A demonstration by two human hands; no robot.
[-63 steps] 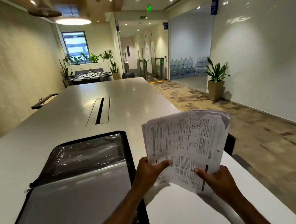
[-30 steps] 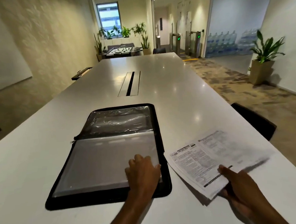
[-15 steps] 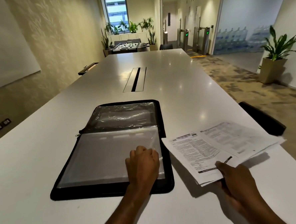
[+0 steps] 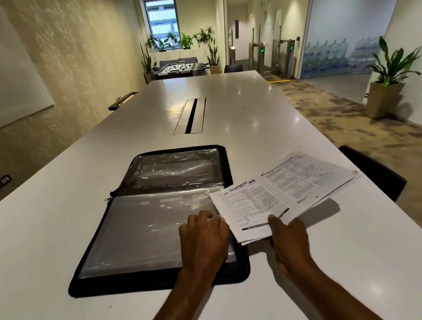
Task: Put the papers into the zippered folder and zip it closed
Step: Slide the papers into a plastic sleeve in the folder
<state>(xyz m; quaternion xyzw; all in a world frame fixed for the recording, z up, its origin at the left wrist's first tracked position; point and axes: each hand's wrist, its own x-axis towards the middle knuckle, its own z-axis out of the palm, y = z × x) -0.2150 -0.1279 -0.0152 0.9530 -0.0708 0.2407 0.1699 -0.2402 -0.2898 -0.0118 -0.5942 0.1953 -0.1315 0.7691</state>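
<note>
A black zippered folder (image 4: 145, 228) lies open and flat on the white table (image 4: 238, 103), its clear plastic sleeves facing up. My left hand (image 4: 203, 239) rests on the near sleeve by its right edge, fingers curled and pinching the plastic there. With my right hand (image 4: 289, 241) I grip a stack of printed papers (image 4: 293, 192) by its near edge. The stack is held low over the table, and its left corner overlaps the folder's right edge beside my left hand. The zipper pull (image 4: 107, 199) sticks out at the folder's left hinge.
A dark cable slot (image 4: 190, 116) runs along the table's middle, beyond the folder. A black chair back (image 4: 373, 169) stands at the table's right edge near the papers. A potted plant (image 4: 388, 82) is on the floor at the far right.
My left hand left the papers and went to the folder's near sleeve. My right hand lowered the stack and moved it left, so its corner now overlaps the folder's right edge.
</note>
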